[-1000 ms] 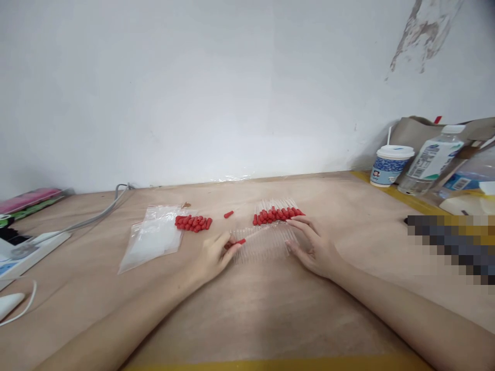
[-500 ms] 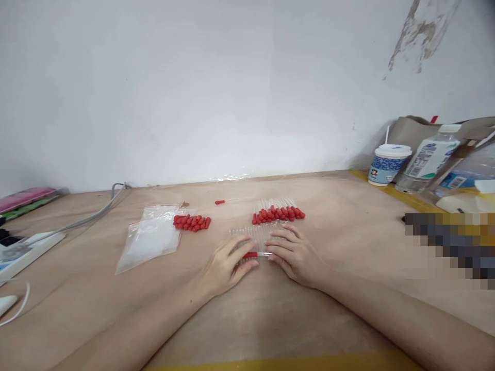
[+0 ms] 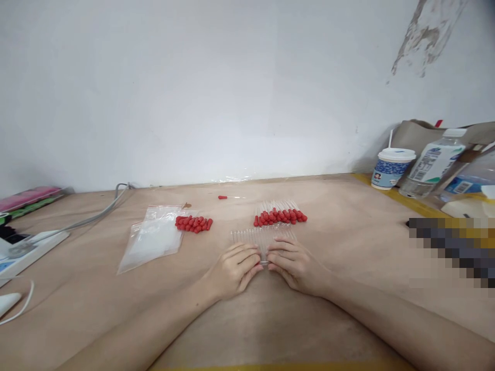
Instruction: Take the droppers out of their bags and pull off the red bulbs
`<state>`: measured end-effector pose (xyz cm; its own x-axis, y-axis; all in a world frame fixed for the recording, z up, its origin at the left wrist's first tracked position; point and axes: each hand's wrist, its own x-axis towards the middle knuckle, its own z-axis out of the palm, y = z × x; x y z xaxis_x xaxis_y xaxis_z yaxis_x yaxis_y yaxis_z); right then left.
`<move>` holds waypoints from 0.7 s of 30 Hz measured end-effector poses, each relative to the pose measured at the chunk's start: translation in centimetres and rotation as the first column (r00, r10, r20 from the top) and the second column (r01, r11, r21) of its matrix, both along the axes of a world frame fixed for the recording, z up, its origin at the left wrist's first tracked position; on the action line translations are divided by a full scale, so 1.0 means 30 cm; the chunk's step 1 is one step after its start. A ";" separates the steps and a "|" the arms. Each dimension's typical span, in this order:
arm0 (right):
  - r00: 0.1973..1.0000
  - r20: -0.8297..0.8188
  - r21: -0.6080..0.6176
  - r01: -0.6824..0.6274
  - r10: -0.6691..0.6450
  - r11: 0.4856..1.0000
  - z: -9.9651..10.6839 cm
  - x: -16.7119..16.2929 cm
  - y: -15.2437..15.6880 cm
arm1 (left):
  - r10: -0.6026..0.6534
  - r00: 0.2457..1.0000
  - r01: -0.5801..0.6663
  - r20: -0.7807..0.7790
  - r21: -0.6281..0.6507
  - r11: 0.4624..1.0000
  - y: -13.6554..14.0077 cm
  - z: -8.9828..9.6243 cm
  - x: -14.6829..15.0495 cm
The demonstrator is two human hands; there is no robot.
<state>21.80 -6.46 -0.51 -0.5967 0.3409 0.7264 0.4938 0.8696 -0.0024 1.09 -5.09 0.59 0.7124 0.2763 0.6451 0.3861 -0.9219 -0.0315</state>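
Observation:
Fingers of my left hand [image 3: 237,268] are closed around a red rubber bulb, now almost wholly hidden by them. My right hand [image 3: 293,264] pinches a clear glass dropper tube [image 3: 264,263], a short stretch of which shows between the hands. Just beyond them lies a row of bare glass tubes [image 3: 247,237], partly covered by my fingers. Behind that row, several droppers with red bulbs [image 3: 280,216] lie side by side, tips toward the wall. Loose red bulbs [image 3: 193,223] are heaped to the left. One single dropper [image 3: 223,197] rests farther back.
Clear plastic zip bags [image 3: 152,239] lie left of the bulb heap. At far left are a white power strip [image 3: 36,252] and a grey cable [image 3: 95,214]. A paper cup [image 3: 392,167] and a plastic bottle [image 3: 436,164] stand at back right, near a pixelated dark object [image 3: 452,247].
My hands have drawn closer together, and the left fingers have closed over the red bulb that showed before. Less of the tube shows between them. The view has shifted slightly.

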 end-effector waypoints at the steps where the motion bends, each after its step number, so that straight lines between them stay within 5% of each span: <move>1: 1.000 -0.004 0.009 -0.012 0.012 1.000 -0.001 0.001 -0.001 | -0.002 1.000 0.002 -0.014 -0.005 1.000 0.000 0.001 -0.001; 16: 0.997 0.067 0.131 -0.044 0.035 0.990 0.000 0.066 -0.004 | -0.018 0.999 0.019 -0.041 0.024 1.000 0.003 0.005 -0.044; 18: 1.000 -0.018 0.090 0.025 -0.024 0.996 0.008 0.107 0.003 | 0.046 0.999 -0.045 -0.018 0.035 0.998 0.014 0.002 -0.076; 21: 0.941 -0.140 -0.021 0.310 -0.309 0.951 0.013 0.168 0.028 | 0.212 0.976 -0.215 0.040 0.073 0.974 0.047 0.007 -0.124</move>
<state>26.83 -5.63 -0.12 -0.3546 0.4916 0.7953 0.7334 0.6739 -0.0896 -2.61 -3.66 0.80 0.6212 0.3693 0.6912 0.5758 -0.8134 -0.0829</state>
